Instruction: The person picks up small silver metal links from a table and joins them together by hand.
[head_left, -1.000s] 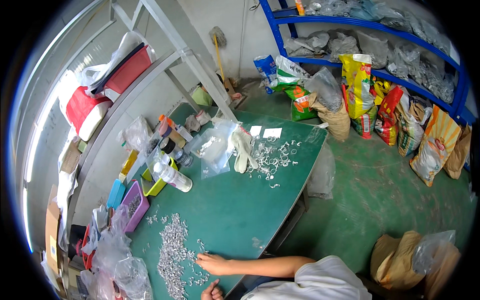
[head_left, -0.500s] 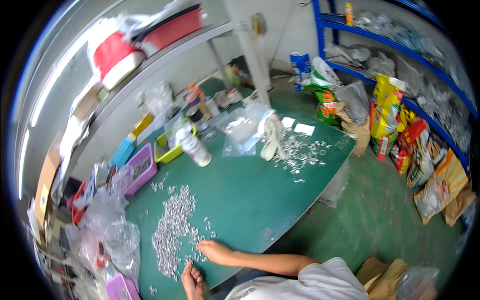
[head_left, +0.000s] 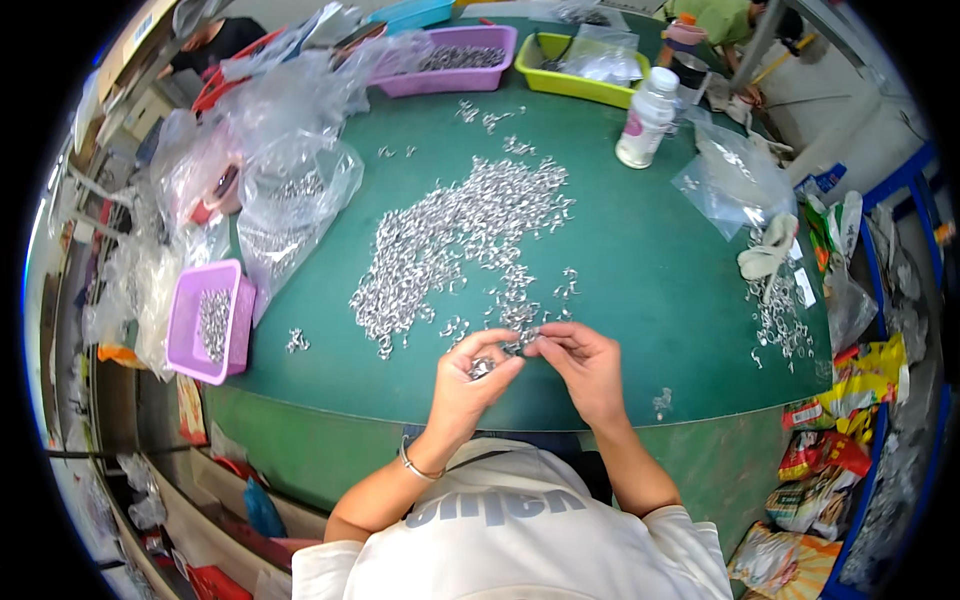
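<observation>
A broad heap of small silvery metal pieces (head_left: 470, 220) spreads over the green table (head_left: 660, 260); they are too small for me to name exactly. At the heap's near end, my left hand (head_left: 470, 380) is curled with several of these pieces in its palm, its thumb and index finger closed toward the fingertips of the other hand. My right hand (head_left: 588, 368) pinches with thumb and index finger right beside it. A small metal piece seems to be between the fingertips, but its shape is hard to make out.
Purple bins of metal parts stand at the left (head_left: 238, 325) and far side (head_left: 490, 75), near a lime-green bin (head_left: 540, 75). Clear plastic bags (head_left: 290, 200) crowd the left. A white bottle (head_left: 648, 120), a white glove (head_left: 768, 248) and loose metal rings (head_left: 780, 325) lie toward the right. Other people are beyond the table.
The view has swung left and down, so the heap and my hands now sit near the middle. My hands have come closer together, fingertips meeting.
</observation>
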